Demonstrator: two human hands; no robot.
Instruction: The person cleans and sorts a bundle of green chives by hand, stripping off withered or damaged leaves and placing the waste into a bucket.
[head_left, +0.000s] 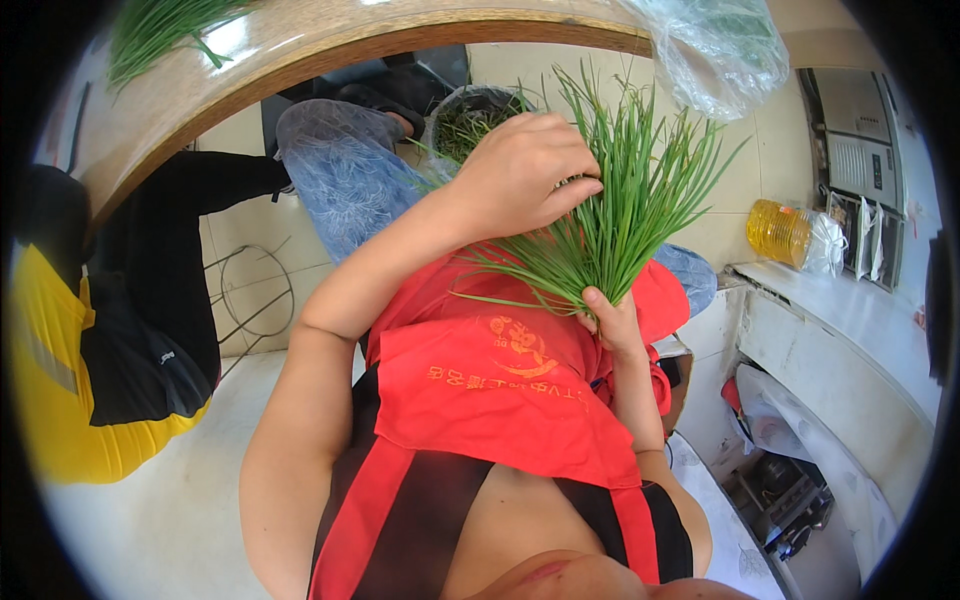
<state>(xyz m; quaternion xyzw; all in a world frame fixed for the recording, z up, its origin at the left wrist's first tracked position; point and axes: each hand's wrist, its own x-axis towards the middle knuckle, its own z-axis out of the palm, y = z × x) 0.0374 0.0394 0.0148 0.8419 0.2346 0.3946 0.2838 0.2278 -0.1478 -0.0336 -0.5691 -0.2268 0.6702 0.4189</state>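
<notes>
My right hand (616, 322) grips a bunch of long green chives (622, 202) at its gathered lower end, above my lap. The leaves fan out up and to the right. My left hand (596, 176) reaches across from the left with its back to the camera, its thumb and fingertips closed at the left side of the bunch. A thin dark strand shows between the thumb and forefinger; most of the grip is hidden. Beyond my left hand, a bin (444, 124) holds loose green and brownish leaf scraps. More chives (161, 34) lie on the wooden table (247, 52).
A clear plastic bag (720, 56) overhangs the table edge at upper right. A bottle of yellow oil (776, 231) stands at right, near a white counter (832, 330). A person in yellow and black (142, 352) sits at left, near a metal ring frame (257, 289).
</notes>
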